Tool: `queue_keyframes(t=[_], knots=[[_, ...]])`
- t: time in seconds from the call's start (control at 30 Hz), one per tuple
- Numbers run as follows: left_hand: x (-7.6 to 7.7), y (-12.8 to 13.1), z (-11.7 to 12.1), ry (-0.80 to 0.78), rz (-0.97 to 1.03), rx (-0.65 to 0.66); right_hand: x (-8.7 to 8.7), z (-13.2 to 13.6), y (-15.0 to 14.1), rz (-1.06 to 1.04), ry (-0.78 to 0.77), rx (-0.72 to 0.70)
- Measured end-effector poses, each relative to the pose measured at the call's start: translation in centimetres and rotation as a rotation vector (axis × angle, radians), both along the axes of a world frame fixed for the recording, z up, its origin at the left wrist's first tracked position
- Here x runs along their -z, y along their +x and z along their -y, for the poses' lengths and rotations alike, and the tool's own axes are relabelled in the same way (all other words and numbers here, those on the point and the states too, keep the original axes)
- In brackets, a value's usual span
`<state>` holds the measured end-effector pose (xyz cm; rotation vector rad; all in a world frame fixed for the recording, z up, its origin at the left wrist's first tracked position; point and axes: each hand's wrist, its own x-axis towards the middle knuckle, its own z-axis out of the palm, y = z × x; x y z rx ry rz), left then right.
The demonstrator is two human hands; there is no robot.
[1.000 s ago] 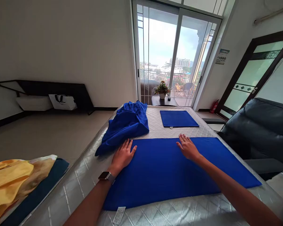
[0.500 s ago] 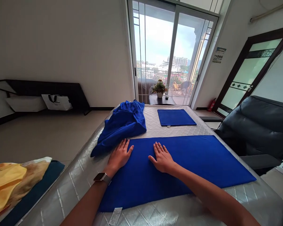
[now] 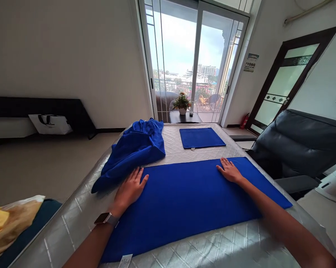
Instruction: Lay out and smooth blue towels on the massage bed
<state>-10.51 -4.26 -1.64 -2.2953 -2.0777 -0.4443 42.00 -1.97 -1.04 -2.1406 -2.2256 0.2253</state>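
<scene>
A long royal-blue towel lies flat across a quilted, plastic-covered mattress. My left hand rests palm down on its left end, fingers spread and close to a crumpled blue towel. My right hand lies flat near the towel's far edge, toward the right end. Neither hand grips anything. A smaller folded blue towel sits farther along the mattress, apart from both hands. A white tag sticks out from the long towel's near edge.
Past the mattress, a potted plant stands on a small dark table before a glass balcony door. A black leather chair stands on the right. Yellow patterned bedding lies at lower left.
My right hand has slid rightward and farther away along the long towel. My left hand stays on the towel's left end. The whole view has shifted slightly.
</scene>
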Motion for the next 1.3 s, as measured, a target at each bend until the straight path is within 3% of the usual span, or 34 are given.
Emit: queue_keyframes(t=[0.17,0.3,0.6,0.8,0.9,0.97,1.03,1.2,1.3], knots=[[0.1,-0.1,-0.1,0.014,0.011,0.0,0.8,-1.5,8.4,-0.001,0.029,0.121],[0.5,-0.5,-0.3,0.028,0.001,0.008,1.5,-2.1,12.1,0.004,0.033,0.131],[0.3,-0.5,-0.3,0.011,-0.013,0.015,2.5,-2.4,13.0,0.028,0.077,0.128],[-1.0,0.7,0.7,-0.007,-0.04,-0.003,0.6,-1.9,11.8,0.188,0.039,0.207],[-1.5,1.1,1.0,-0.025,-0.06,-0.021,-0.9,-1.2,8.2,0.273,0.096,0.237],[-1.7,1.3,1.2,-0.039,-0.068,-0.027,-2.0,-0.2,3.6,0.271,0.16,0.203],[-1.7,1.4,1.3,-0.042,-0.066,-0.029,-3.0,1.3,-2.6,0.199,0.168,0.125],[-1.5,1.3,1.2,-0.015,-0.059,-0.015,-4.7,6.1,-19.5,-0.093,0.06,-0.229],[-1.0,1.2,1.1,0.013,-0.05,-0.008,-4.8,8.2,-26.2,-0.206,-0.004,-0.344]])
